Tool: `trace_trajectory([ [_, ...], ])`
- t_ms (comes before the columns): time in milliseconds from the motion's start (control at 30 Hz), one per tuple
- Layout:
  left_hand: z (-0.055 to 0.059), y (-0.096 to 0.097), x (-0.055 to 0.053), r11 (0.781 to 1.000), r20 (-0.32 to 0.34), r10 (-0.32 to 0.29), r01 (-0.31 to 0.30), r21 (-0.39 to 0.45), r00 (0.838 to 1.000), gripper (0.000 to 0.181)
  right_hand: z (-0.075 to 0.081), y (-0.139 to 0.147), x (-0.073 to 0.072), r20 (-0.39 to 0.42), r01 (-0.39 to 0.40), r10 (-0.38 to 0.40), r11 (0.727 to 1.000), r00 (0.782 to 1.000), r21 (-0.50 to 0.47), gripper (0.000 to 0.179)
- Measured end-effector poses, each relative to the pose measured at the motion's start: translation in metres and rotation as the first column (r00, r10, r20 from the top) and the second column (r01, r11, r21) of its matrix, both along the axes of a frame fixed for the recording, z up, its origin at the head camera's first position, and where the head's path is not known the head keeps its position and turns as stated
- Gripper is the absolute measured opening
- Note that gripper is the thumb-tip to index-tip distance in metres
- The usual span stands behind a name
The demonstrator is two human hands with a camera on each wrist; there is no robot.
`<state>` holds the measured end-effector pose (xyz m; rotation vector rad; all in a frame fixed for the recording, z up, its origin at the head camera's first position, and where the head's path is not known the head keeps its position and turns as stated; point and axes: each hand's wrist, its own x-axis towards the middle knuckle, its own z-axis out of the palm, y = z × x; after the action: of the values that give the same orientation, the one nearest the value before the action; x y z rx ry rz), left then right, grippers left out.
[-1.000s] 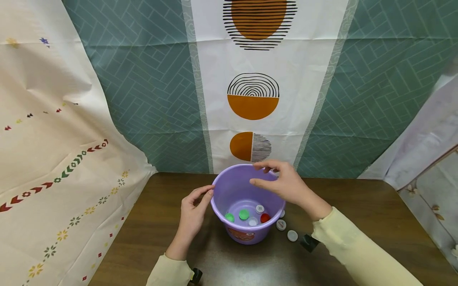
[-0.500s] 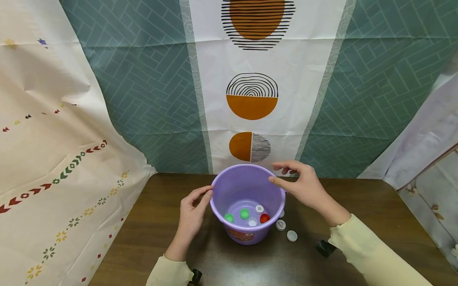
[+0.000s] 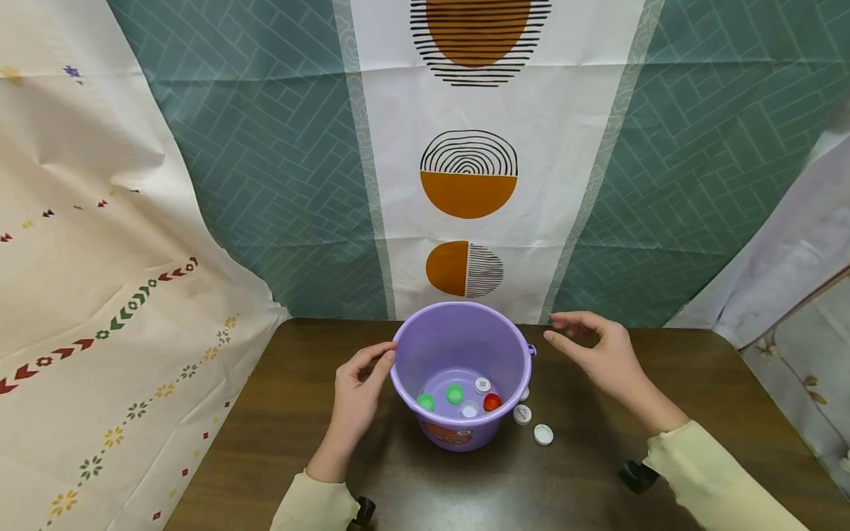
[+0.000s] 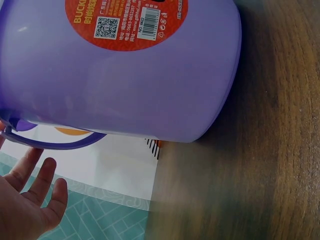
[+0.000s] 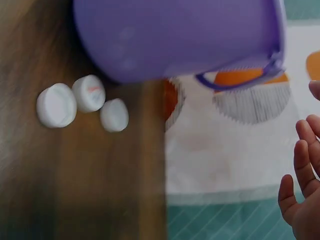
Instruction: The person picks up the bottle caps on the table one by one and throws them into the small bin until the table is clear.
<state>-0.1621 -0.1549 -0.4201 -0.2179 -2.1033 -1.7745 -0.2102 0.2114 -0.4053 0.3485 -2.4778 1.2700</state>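
Observation:
A light purple bucket (image 3: 465, 438) with an orange-red label (image 4: 125, 22) stands upright on the table. My left hand (image 3: 357, 392) pinches its left rim between thumb and index finger; the other fingers (image 4: 57, 192) hang loosely beside the bucket's handle (image 4: 55, 145). Inside lie green caps (image 3: 454, 394), a red cap (image 3: 492, 402), a white cap (image 3: 482, 385) and a pale cap (image 3: 469, 409). My right hand (image 3: 600, 354) hovers right of the bucket, thumb and fingers apart, with nothing in it. White caps (image 5: 56, 105) lie on the wood beside the bucket's right side.
The dark wooden table (image 3: 265, 435) meets a green and white patterned cloth (image 3: 425, 273) hanging behind it. A cream cloth (image 3: 119, 332) drapes on the left, another pale cloth (image 3: 797, 310) on the right.
My right hand has moved right, from over the bucket's opening to beyond its right rim. My left hand stays at the left rim, and the caps lie as before.

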Motion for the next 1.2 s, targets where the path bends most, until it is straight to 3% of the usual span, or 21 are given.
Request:
trace_trajectory([
  [200, 0.0, 0.0, 0.001, 1.0, 0.01, 0.006, -0.006, 0.0, 1.0, 0.022, -0.022, 0.014, -0.001, 0.085, -0.003, -0.001, 0.999, 0.996, 0.041, 0.027],
  [400, -0.002, 0.0, 0.003, 1.0, 0.013, 0.009, -0.009, -0.007, 1.0, 0.022, -0.044, 0.02, 0.004, 0.185, -0.11, 0.093, 0.99, 0.978, 0.084, 0.03],
  [667, 0.001, 0.0, 0.003, 1.0, 0.003, 0.002, -0.002, -0.007, 1.0, 0.022, -0.077, 0.024, 0.008, 0.361, -0.35, 0.291, 0.93, 0.886, 0.111, 0.046],
  [833, 0.0, 0.001, 0.002, 1.0, -0.004, 0.002, -0.002, -0.005, 1.0, 0.022, -0.089, 0.023, 0.011, 0.397, -0.402, 0.328, 0.908, 0.857, 0.116, 0.052],
  [933, 0.0, 0.0, 0.002, 1.0, -0.002, 0.002, -0.002, -0.007, 1.0, 0.022, -0.096, 0.023, 0.013, 0.403, -0.406, 0.328, 0.906, 0.854, 0.124, 0.055],
  [1200, -0.001, 0.0, 0.002, 1.0, -0.002, -0.004, 0.004, 0.006, 1.0, 0.022, -0.11, 0.022, 0.02, 0.364, -0.41, 0.318, 0.887, 0.875, 0.213, 0.059],
])
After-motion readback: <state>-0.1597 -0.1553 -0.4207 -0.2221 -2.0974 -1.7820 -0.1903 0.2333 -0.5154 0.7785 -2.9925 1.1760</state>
